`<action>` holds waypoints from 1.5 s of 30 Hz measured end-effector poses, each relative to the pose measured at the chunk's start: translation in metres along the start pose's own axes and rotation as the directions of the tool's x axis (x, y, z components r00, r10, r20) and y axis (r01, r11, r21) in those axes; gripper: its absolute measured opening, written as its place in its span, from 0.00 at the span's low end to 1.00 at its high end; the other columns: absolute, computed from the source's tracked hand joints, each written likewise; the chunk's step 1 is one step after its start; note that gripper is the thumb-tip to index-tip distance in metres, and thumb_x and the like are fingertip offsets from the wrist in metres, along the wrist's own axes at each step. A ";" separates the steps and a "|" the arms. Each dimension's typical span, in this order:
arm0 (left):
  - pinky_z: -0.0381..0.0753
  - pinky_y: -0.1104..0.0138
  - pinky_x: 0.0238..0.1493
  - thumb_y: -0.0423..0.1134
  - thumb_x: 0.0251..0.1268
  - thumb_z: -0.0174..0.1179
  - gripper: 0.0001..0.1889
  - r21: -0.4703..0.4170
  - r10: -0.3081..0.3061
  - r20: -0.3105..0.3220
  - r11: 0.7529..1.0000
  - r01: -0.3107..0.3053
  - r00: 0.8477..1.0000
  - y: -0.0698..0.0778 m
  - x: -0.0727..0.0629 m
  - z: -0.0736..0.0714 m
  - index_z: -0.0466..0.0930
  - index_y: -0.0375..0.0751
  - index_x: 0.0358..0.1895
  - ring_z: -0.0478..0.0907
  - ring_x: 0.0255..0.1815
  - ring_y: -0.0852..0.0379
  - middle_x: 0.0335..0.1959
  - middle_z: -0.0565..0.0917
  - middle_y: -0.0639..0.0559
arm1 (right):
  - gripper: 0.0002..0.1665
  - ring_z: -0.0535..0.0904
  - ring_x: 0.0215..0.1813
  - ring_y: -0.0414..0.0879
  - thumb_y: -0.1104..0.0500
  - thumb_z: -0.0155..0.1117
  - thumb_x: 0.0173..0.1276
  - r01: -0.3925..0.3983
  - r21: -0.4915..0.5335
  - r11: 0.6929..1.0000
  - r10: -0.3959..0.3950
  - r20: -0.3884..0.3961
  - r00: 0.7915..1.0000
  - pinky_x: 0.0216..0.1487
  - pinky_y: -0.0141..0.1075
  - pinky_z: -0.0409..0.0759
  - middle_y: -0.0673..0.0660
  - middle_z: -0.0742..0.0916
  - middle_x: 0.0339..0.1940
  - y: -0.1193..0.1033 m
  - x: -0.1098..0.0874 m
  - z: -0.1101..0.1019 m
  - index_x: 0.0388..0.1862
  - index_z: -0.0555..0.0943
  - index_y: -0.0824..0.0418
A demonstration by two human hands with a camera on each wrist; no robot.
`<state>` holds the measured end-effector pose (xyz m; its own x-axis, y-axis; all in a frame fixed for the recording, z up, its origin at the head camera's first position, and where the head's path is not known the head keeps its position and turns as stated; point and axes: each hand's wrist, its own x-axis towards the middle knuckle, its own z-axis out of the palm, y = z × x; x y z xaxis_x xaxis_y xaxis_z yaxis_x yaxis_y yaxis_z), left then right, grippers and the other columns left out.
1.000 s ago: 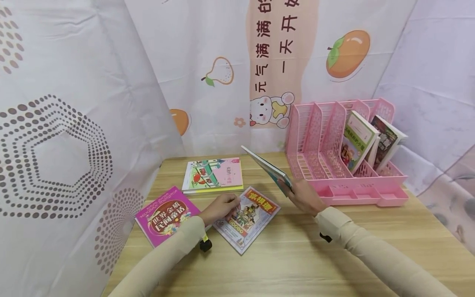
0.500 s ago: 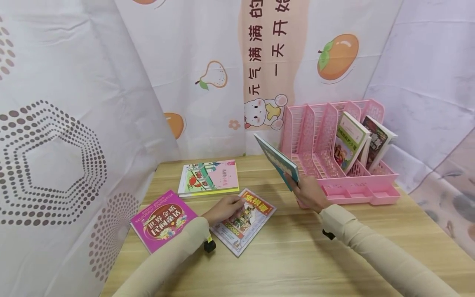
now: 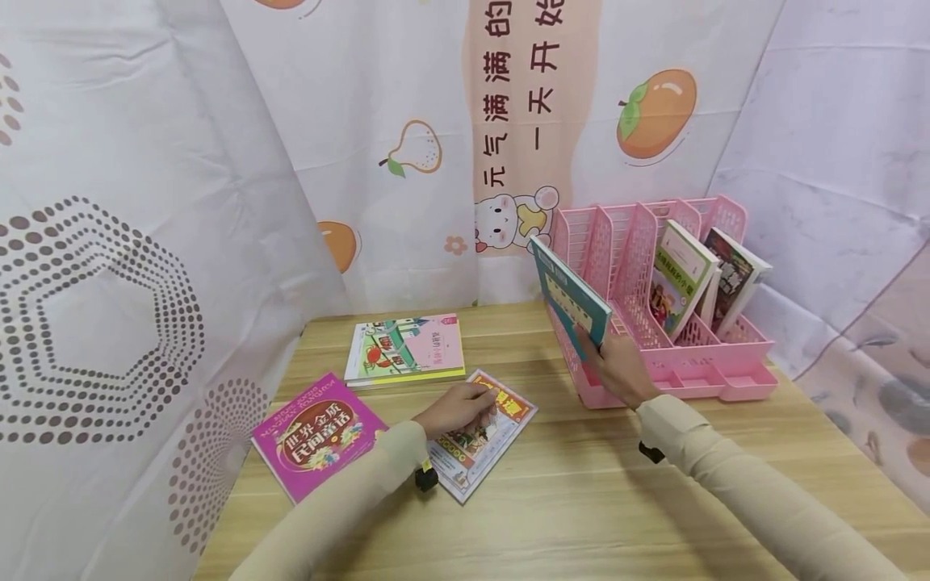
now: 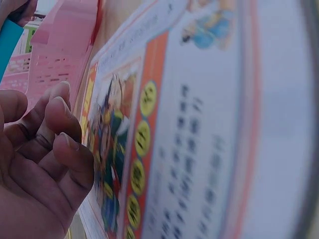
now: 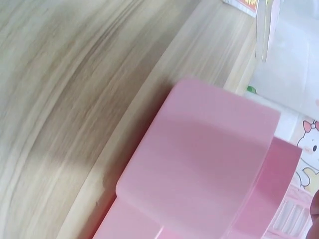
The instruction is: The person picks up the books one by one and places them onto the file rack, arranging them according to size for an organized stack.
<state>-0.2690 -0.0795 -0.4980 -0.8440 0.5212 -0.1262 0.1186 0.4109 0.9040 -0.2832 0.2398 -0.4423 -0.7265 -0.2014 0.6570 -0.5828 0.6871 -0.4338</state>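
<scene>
My right hand grips a teal book by its lower end and holds it tilted at the left side of a pink file rack. In the right wrist view the rack's pink end wall fills the middle, with only a bit of finger at the right edge. My left hand is over a pale book with a colourful cover picture. The left wrist view shows that hand's fingers loosely curled with nothing in them, close to the book's cover; whether they touch it I cannot tell.
A magenta book lies left of my left hand. Behind it is a small stack with a pink-and-green cover. In the rack's right slots lean a green-covered book and a dark-covered book. A printed curtain hangs behind the table.
My right hand has carried the teal book rightward to the rack and turned it more upright. My left hand has slid slightly right over the pale book.
</scene>
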 end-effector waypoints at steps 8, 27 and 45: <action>0.68 0.70 0.17 0.52 0.85 0.46 0.23 0.044 0.065 0.031 0.997 -0.067 0.997 0.014 0.013 0.013 0.82 0.38 0.39 0.69 0.16 0.60 0.24 0.81 0.48 | 0.27 0.88 0.42 0.66 0.54 0.58 0.81 -0.070 0.010 0.997 0.070 -0.042 0.997 0.37 0.60 0.85 0.72 0.84 0.58 0.009 -0.001 -0.013 0.73 0.73 0.63; 0.69 0.70 0.17 0.52 0.83 0.49 0.24 -0.024 0.102 0.022 0.995 -0.101 0.995 0.039 0.047 0.054 0.82 0.33 0.39 0.70 0.15 0.59 0.24 0.81 0.41 | 0.26 0.87 0.45 0.70 0.58 0.62 0.78 -0.070 -0.075 0.995 0.057 -0.156 0.986 0.40 0.65 0.83 0.73 0.85 0.56 0.031 -0.009 -0.033 0.70 0.75 0.68; 0.70 0.69 0.18 0.53 0.85 0.44 0.26 0.082 0.192 -0.032 0.979 -0.189 0.981 0.072 0.089 0.067 0.82 0.36 0.38 0.69 0.15 0.60 0.26 0.82 0.45 | 0.24 0.86 0.34 0.68 0.58 0.60 0.79 -0.055 -0.170 0.984 0.026 -0.172 0.985 0.33 0.64 0.82 0.76 0.86 0.50 0.044 -0.012 -0.053 0.66 0.76 0.74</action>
<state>-0.3007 0.0462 -0.4715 -0.8217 0.5664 0.0628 0.3184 0.3648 0.8750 -0.2806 0.3095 -0.4360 -0.6678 -0.0606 0.7418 -0.4711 0.8060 -0.3582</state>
